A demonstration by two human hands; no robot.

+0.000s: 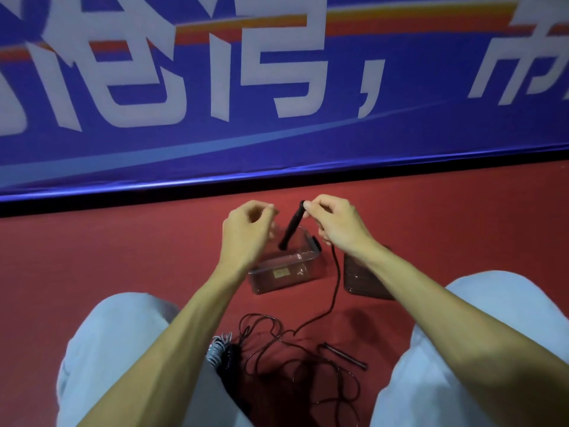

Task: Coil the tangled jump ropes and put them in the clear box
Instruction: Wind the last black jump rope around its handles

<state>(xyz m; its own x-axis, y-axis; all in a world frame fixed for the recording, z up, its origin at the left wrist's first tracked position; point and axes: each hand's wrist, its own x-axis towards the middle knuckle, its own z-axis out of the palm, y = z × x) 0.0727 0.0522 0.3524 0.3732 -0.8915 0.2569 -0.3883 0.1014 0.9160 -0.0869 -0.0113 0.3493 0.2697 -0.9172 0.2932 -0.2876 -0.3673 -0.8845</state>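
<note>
Pinching the top of a black handle (292, 226), the right hand (335, 223) hangs it tilted over the box (268, 278), so the cord (338, 272) trails down its right side to the tangle (292, 362) between the knees. The left hand (246, 229) is curled beside the handle; blur hides whether it grips anything. A second container (360, 282) crowds the box's right edge, so the floor (154, 257) to its left likely offers the most working room.

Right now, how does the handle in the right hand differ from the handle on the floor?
Held handle is pinched at its top end by the right hand; floor handle is untouched. Held handle stands steeply tilted over the clear box; floor handle lies flat. Both are dark and slim.
</note>
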